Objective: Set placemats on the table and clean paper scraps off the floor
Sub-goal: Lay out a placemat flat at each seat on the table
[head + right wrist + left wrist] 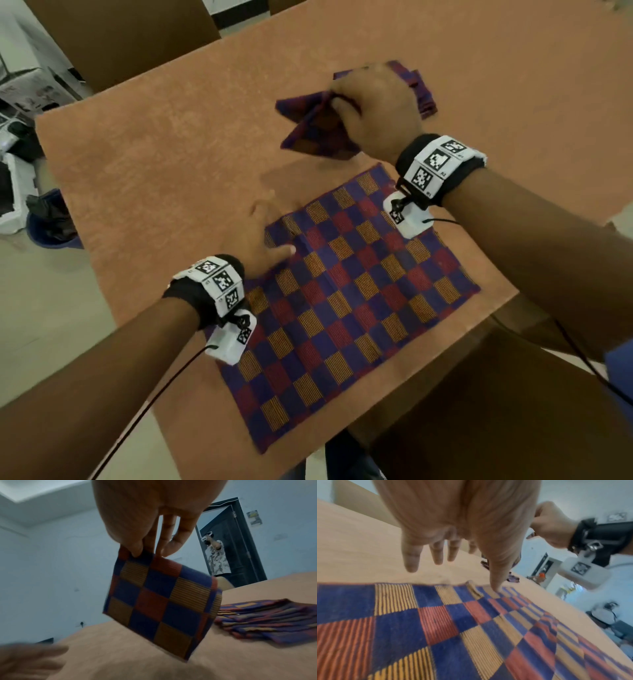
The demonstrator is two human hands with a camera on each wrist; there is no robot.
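A checked placemat [346,301] in blue, red and orange lies spread flat near the front edge of the tan table [178,144]. My left hand [263,236] is open at its far left corner, thumb [496,586] touching the cloth [436,628], fingers straight above the table. My right hand [373,106] is raised over the table and pinches a folded placemat [315,126] by its top edge, so that it hangs in the air [159,609]. A stack of folded placemats [267,620] lies on the table just beyond, partly hidden by my right hand in the head view [423,92].
Brown chairs stand at the far side [120,37] and at the near right [496,394] of the table. White boxes [30,89] and a blue bin [51,222] with dark contents sit on the floor to the left. Another person [216,555] stands by a dark door.
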